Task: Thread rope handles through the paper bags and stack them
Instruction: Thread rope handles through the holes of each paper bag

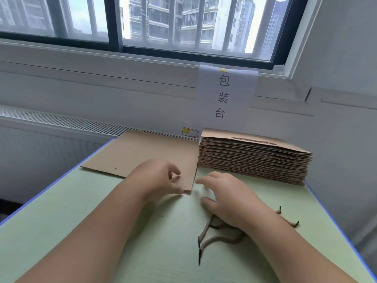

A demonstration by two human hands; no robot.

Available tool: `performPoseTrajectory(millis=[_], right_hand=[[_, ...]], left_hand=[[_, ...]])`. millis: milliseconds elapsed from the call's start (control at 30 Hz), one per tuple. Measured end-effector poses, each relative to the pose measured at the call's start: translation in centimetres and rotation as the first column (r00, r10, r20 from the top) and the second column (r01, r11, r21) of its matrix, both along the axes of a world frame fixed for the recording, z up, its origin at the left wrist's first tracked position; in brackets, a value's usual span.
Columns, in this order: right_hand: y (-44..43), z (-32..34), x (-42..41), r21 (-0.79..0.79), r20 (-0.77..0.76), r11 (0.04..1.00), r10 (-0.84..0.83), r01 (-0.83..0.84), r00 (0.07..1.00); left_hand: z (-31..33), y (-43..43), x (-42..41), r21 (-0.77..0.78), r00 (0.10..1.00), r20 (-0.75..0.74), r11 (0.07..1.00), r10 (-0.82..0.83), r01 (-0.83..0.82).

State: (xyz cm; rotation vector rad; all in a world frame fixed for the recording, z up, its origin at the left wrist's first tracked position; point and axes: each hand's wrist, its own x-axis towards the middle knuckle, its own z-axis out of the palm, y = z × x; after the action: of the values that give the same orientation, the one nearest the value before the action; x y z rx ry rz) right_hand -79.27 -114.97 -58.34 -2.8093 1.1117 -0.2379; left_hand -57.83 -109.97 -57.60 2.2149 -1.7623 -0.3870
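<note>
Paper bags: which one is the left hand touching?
The single flat paper bag lying left of the stack; the left hand grips its near corner.

The right hand (226, 198) and its forearm are covering the middle of the rope handles (216, 241). The left hand (161, 180) is hiding the near corner of the flat paper bag (146, 154), so its grip there is proving impossible to tell. Blur is smearing the right fingertips. The picture's bottom edge is cutting off both forearms and the table (81, 221). The yellow label (190, 132) is showing too small to read
</note>
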Motion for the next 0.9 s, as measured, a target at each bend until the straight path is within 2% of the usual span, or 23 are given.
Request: performPoseTrajectory(millis=[67, 233, 300, 433, 533, 700, 900], right_hand=[[0.1, -0.2, 0.4, 0.0, 0.021, 1.0, 0.023, -0.023, 1.0], [0.3, -0.6, 1.6, -0.061, -0.035, 0.996, 0.055, -0.057, 0.998], [0.4, -0.6, 1.8, -0.072, -0.044, 0.996, 0.044, -0.047, 0.998], [0.5, -0.5, 1.8, -0.056, -0.032, 0.997, 0.056, -0.058, 0.998], [0.6, -0.6, 1.8, -0.044, -0.008, 0.995, 0.084, -0.084, 0.996], [0.7, -0.8, 1.8, -0.009, 0.05, 0.991, 0.131, -0.131, 0.99], [1.5, -0.5, 2.1, 0.006, 0.069, 0.966, 0.257, -0.258, 0.964]], left_hand=[[0.4, 0.4, 0.2, 0.007, 0.998, -0.053, 1.0, -0.018, 0.019], [0.9, 1.5, 0.0, 0.119, 0.984, -0.167, 0.989, -0.064, 0.084], [0.9, 1.6, -0.2, 0.122, 0.988, -0.147, 0.99, -0.048, 0.066], [1.3, 1.7, -0.3, 0.125, 0.999, -0.036, 0.992, 0.004, 0.0], [1.6, 1.7, 0.3, 0.136, 0.993, 0.018, 0.984, 0.116, -0.117], [2.3, 2.1, 2.2, 0.113, 0.943, -0.044, 0.94, 0.329, -0.322], [2.3, 2.0, 1.5, 0.09, 0.902, -0.242, 0.934, 0.357, -0.346]])
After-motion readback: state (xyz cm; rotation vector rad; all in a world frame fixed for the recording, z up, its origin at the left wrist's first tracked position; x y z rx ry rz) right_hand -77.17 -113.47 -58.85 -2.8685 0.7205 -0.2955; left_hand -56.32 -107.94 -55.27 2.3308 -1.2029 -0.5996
